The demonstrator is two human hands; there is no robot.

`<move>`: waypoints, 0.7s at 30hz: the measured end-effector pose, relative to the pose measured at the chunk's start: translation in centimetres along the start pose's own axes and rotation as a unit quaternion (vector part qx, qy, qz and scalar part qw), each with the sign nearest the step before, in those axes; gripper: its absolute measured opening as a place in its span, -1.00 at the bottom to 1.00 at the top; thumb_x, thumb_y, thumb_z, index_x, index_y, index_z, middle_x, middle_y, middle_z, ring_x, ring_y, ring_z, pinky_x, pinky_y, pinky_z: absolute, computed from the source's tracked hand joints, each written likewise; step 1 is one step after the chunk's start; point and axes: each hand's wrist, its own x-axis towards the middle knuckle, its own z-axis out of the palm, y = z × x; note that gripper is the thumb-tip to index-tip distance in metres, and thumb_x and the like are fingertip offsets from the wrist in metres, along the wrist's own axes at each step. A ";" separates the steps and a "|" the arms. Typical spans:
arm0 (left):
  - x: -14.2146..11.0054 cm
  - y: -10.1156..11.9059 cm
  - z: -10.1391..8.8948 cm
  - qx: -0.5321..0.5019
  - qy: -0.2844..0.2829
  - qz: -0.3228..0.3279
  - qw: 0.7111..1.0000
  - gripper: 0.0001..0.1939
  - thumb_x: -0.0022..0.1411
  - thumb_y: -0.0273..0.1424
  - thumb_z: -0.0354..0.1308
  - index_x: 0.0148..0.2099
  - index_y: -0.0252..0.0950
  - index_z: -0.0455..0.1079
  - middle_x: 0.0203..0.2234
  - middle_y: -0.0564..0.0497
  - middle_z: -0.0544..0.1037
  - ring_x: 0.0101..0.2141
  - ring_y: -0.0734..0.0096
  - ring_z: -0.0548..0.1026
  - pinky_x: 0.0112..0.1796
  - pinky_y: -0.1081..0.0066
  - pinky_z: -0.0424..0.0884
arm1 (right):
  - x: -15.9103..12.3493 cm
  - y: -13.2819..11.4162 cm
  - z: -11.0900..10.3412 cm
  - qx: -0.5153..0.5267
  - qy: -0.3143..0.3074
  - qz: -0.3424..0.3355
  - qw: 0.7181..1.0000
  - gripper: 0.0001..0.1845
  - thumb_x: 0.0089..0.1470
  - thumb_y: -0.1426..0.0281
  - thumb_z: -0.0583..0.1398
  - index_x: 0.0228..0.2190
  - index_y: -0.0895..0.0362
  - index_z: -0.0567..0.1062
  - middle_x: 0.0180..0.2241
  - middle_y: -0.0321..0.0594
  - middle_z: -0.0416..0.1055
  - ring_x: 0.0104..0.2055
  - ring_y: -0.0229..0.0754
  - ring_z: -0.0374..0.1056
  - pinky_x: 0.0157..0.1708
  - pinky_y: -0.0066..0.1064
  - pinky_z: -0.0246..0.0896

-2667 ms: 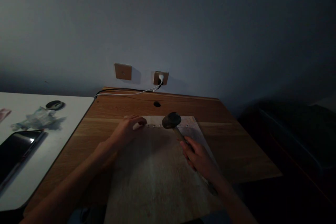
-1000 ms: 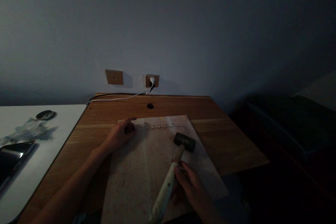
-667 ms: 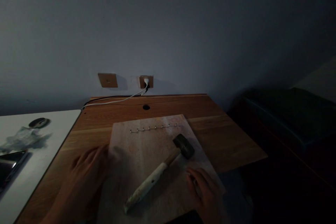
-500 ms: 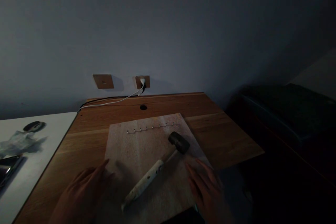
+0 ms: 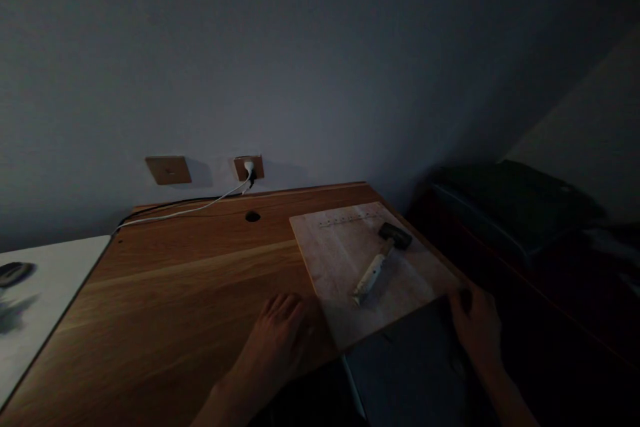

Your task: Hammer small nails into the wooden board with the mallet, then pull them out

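Note:
A pale wooden board (image 5: 345, 267) lies on the right part of the wooden table, its near edge reaching the table's front. A row of small metal nails or hooks (image 5: 350, 219) runs along its far side. On the board rests a hammer with a dark head (image 5: 395, 235) and a pale wrapped handle (image 5: 370, 278). My right hand (image 5: 477, 320) is closed at the board's near right corner, thumb and fingers about its edge. My left hand (image 5: 283, 317) is beside the board's left edge, low over the table, fingers bent down; shadow hides its fingertips.
The wooden table (image 5: 200, 307) has a round cable hole (image 5: 253, 216) near the wall. A plug sits in a wall socket (image 5: 249, 167), with a white cable (image 5: 190, 211) running left. A white table (image 5: 55, 293) adjoins at left. A dark bulky object (image 5: 515, 207) stands at right.
The board, with the hammer on it, has moved right and away from me. My right hand has come to its near right corner, and my left hand has followed along the left side.

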 end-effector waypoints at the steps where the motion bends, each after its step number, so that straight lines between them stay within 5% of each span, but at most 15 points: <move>1: -0.5 0.5 0.4 -0.023 0.002 0.008 1.000 -0.78 0.32 -0.51 0.10 -0.04 -0.23 0.47 -0.13 -0.10 0.61 -0.10 0.16 0.55 -0.04 0.12 0.49 | -0.6 0.6 0.1 0.000 0.002 0.010 1.000 -0.15 0.24 -0.16 -0.06 0.01 0.35 0.49 -0.08 0.34 0.46 0.03 0.36 0.39 0.03 0.18 0.31; 4: -2.0 1.9 0.6 -0.082 -0.006 0.046 0.996 -0.79 0.33 -0.58 0.05 -0.17 -0.22 0.47 -0.28 -0.04 0.60 -0.21 0.26 0.55 -0.09 0.21 0.50 | -2.8 1.7 0.4 0.008 -0.007 0.034 0.999 -0.13 0.19 -0.21 -0.05 0.01 0.32 0.49 -0.06 0.30 0.45 0.07 0.36 0.35 0.03 0.17 0.31; 7: -1.6 2.9 -0.1 -0.074 -0.040 0.069 0.994 -0.71 0.32 -0.58 0.06 0.00 -0.21 0.45 -0.12 -0.08 0.60 -0.14 0.24 0.56 -0.06 0.23 0.53 | -3.3 2.0 0.6 0.009 -0.007 0.059 0.998 -0.14 0.19 -0.17 -0.04 0.08 0.33 0.45 0.01 0.33 0.42 0.15 0.40 0.28 0.07 0.21 0.26; 12: 2.2 3.7 0.5 0.020 -0.046 0.102 0.993 -0.59 0.43 -0.27 0.12 0.26 -0.27 0.33 0.23 -0.23 0.44 0.21 0.04 0.41 0.20 0.05 0.38 | 1.4 2.3 1.1 -0.004 -0.022 0.070 0.997 -0.15 0.19 -0.07 -0.03 0.20 0.34 0.36 0.18 0.37 0.34 0.26 0.42 0.22 0.18 0.22 0.16; 16: 3.5 3.9 1.9 0.082 -0.066 0.101 0.989 -0.44 0.45 -0.08 0.04 0.24 -0.41 0.38 0.26 -0.38 0.40 0.28 -0.09 0.34 0.26 -0.04 0.25 | 4.9 2.6 2.1 -0.025 -0.099 0.071 0.992 -0.10 0.09 -0.06 0.00 0.11 0.46 0.45 0.14 0.50 0.38 0.27 0.57 0.21 0.16 0.30 0.15; 21: 3.3 3.9 2.1 0.075 -0.083 0.103 0.988 -0.42 0.47 -0.07 0.00 0.26 -0.42 0.38 0.26 -0.36 0.40 0.27 -0.05 0.37 0.25 0.04 0.28 | 5.2 2.1 2.5 -0.054 -0.121 0.078 0.988 -0.12 0.10 -0.06 -0.05 0.09 0.42 0.47 0.15 0.47 0.41 0.33 0.54 0.17 0.20 0.36 0.09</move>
